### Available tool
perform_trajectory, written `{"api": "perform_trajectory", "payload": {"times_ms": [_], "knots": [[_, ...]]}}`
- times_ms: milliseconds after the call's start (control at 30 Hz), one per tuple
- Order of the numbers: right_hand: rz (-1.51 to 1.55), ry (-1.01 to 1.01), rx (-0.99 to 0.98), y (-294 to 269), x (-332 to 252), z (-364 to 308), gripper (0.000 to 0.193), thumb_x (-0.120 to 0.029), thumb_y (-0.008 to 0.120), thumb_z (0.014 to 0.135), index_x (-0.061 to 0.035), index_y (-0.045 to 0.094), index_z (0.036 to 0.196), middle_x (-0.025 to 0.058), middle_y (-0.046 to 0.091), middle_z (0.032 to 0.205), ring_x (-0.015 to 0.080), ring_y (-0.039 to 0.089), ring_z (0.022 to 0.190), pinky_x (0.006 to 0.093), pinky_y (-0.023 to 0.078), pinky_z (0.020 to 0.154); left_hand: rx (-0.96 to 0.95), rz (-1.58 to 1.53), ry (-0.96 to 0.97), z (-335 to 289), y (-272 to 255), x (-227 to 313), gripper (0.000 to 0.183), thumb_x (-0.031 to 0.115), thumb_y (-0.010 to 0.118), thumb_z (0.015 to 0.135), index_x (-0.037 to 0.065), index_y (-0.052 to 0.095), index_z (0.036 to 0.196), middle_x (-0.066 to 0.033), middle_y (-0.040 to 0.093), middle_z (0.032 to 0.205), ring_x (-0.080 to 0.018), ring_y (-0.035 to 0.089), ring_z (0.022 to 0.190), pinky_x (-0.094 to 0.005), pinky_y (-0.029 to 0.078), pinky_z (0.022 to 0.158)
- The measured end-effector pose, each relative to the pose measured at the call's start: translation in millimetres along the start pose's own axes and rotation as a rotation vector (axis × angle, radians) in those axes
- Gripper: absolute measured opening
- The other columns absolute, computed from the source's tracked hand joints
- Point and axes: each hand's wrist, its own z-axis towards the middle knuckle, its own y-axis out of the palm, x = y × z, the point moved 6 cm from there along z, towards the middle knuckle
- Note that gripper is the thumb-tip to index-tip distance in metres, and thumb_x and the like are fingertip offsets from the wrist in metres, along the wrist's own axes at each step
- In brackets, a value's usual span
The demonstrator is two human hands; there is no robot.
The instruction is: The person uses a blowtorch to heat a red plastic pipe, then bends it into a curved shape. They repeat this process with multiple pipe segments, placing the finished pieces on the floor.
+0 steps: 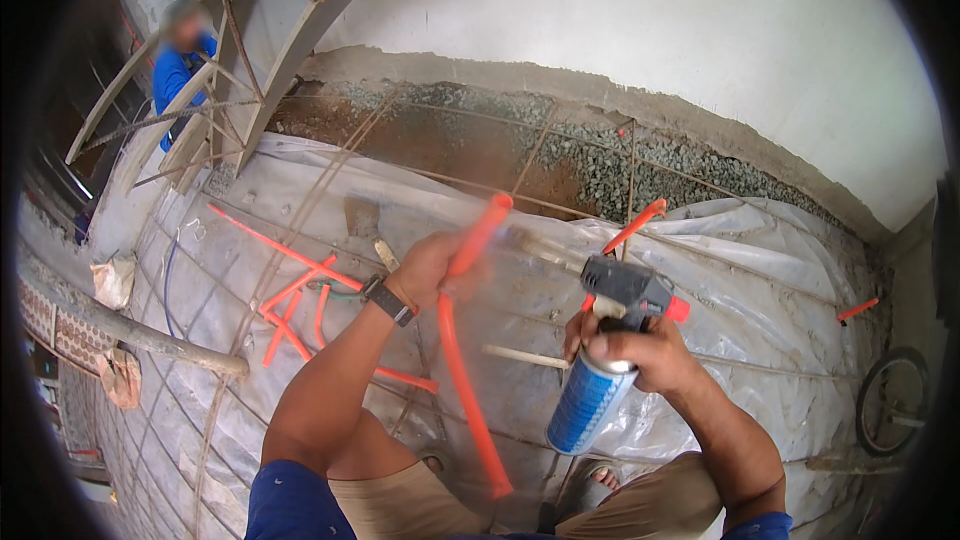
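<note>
My left hand, with a dark watch on its wrist, is closed round a long orange plastic pipe. The pipe bends at the grip; its upper end is blurred by motion. In my right hand is a blue gas torch, a canister with a black head and a red knob. Its nozzle points left toward the pipe's upper end, apart from it. No flame can be made out. Several loose orange pipe pieces lie on the plastic sheet left of my left hand.
Thin steel bars cross the sheet in a grid. More orange pipe stubs stand at its far side, before a strip of gravel and a white wall. A co-worker in blue is at far left behind curved metal beams. A wheel lies at right.
</note>
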Motion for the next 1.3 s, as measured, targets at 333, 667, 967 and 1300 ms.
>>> {"api": "perform_trajectory", "payload": {"times_ms": [333,667,967,1300], "knots": [[0.020,-0.013,0.087,-2.9,-8.6,-2.6,0.022,-0.014,0.081,0.084,-0.0022,0.071,0.099,0.0169,0.073,0.101,0.0323,0.073,0.099,0.0487,0.058,0.091,0.063,0.029,-0.026,-0.5,-1.4,1.6,0.064,0.047,0.039,0.117,0.001,0.063,0.080,-0.0001,0.046,0.055,-0.0149,0.043,0.049,-0.0326,0.037,0.051],[0.085,-0.053,0.211,-9.1,-19.5,-8.5,0.022,-0.018,0.079,0.082,-0.0043,0.069,0.095,0.0188,0.073,0.099,0.0337,0.074,0.094,0.0475,0.058,0.087,0.201,0.134,-0.048,-5.4,-11.4,6.4,0.072,0.056,0.041,0.120,-0.003,0.070,0.091,-0.0011,0.047,0.057,-0.0135,0.044,0.052,-0.0327,0.039,0.053],[0.027,-0.006,0.132,-7.1,-19.3,-9.9,0.025,-0.018,0.081,0.082,-0.0029,0.070,0.098,0.0191,0.074,0.100,0.0336,0.074,0.095,0.0471,0.057,0.089,0.163,0.187,-0.005,-8.8,-19.5,11.1,0.072,0.055,0.042,0.120,-0.006,0.073,0.095,-0.0021,0.048,0.057,-0.0146,0.044,0.052,-0.0334,0.039,0.056],[0.077,0.009,0.149,-7.2,-14.5,-6.9,0.024,-0.018,0.081,0.083,-0.0023,0.071,0.099,0.0193,0.075,0.101,0.0334,0.074,0.097,0.0468,0.057,0.090,0.159,0.233,-0.008,-6.2,-20.2,8.0,0.074,0.057,0.042,0.119,-0.006,0.073,0.093,-0.0027,0.050,0.057,-0.0148,0.046,0.053,-0.0342,0.040,0.057]]}}
